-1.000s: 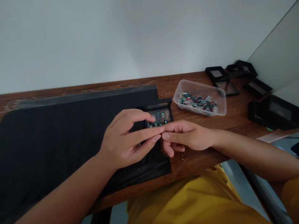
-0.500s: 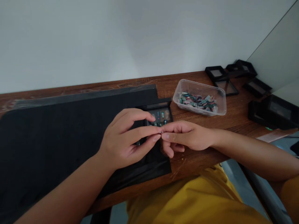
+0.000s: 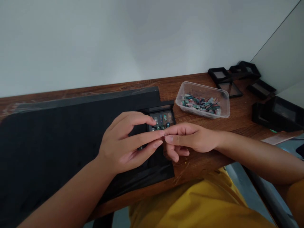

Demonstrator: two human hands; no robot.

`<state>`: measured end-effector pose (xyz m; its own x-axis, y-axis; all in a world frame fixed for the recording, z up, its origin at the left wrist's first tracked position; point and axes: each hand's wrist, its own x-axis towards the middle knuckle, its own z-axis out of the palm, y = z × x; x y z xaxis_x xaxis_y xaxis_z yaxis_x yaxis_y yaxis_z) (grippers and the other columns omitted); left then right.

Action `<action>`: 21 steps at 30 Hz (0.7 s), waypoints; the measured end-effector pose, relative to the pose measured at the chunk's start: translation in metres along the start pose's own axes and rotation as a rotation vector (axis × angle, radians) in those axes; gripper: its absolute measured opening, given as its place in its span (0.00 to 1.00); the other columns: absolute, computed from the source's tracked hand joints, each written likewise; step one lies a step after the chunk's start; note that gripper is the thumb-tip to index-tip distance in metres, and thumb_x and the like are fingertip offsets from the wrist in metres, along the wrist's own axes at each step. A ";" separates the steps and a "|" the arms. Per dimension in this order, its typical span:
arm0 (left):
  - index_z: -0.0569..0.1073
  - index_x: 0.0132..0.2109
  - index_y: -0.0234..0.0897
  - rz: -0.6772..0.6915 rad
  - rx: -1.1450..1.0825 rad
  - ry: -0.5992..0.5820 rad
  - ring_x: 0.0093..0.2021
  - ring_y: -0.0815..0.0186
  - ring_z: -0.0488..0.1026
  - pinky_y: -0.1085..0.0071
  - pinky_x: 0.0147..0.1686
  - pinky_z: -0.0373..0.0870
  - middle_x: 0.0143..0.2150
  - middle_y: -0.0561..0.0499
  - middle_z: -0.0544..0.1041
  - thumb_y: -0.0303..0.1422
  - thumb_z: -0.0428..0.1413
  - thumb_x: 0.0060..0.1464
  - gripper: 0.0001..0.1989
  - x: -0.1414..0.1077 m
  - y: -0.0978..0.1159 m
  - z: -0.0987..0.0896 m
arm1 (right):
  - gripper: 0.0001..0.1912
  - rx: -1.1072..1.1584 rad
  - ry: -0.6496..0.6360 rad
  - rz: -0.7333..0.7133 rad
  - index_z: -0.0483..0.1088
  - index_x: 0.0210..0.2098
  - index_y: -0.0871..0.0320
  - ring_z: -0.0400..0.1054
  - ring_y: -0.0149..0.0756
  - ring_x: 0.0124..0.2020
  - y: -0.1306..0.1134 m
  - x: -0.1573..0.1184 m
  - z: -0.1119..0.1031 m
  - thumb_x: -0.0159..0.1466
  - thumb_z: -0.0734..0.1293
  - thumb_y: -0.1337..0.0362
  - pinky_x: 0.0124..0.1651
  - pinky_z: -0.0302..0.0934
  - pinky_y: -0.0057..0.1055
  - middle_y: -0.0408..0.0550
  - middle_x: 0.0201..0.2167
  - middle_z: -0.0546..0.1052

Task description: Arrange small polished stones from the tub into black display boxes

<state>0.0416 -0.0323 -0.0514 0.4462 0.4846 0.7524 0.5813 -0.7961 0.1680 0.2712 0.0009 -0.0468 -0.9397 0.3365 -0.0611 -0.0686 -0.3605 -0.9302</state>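
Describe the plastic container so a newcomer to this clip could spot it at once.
Start at the black mat on the wooden table. Just past the mat's far right corner sits a rectangular, lidless plastic container holding a heap of small teal and pinkish pieces. Unlike the black cases further right, its walls are clear.

From my view, a plain pale grey wall rises behind the brown wood-grain desk; a lighter greenish panel meets it at right. The light is dim, slightly brighter in patches.
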 end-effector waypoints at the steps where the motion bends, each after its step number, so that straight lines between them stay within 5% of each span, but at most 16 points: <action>1: 0.79 0.48 0.52 0.008 0.007 -0.004 0.43 0.58 0.79 0.55 0.42 0.82 0.45 0.50 0.80 0.33 0.61 0.63 0.08 0.000 0.000 -0.001 | 0.13 0.016 -0.011 -0.004 0.67 0.41 0.59 0.56 0.22 0.20 0.000 0.000 -0.001 0.76 0.63 0.56 0.23 0.49 0.25 0.37 0.27 0.75; 8: 0.77 0.48 0.43 0.074 -0.044 -0.025 0.43 0.59 0.78 0.56 0.43 0.80 0.45 0.46 0.79 0.33 0.60 0.65 0.06 0.002 0.000 0.000 | 0.14 0.073 -0.064 -0.008 0.68 0.43 0.61 0.57 0.21 0.20 0.000 -0.001 -0.004 0.75 0.65 0.54 0.23 0.48 0.26 0.37 0.27 0.75; 21: 0.77 0.51 0.46 -0.008 -0.139 -0.035 0.43 0.60 0.79 0.59 0.44 0.79 0.45 0.48 0.80 0.32 0.57 0.66 0.09 0.002 0.000 0.000 | 0.16 0.049 -0.039 -0.005 0.70 0.45 0.62 0.50 0.21 0.19 -0.003 -0.002 -0.004 0.75 0.64 0.54 0.22 0.41 0.27 0.35 0.25 0.73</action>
<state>0.0424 -0.0319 -0.0496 0.4672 0.5015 0.7281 0.4864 -0.8335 0.2621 0.2749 0.0048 -0.0453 -0.9516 0.3046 -0.0412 -0.0890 -0.4011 -0.9117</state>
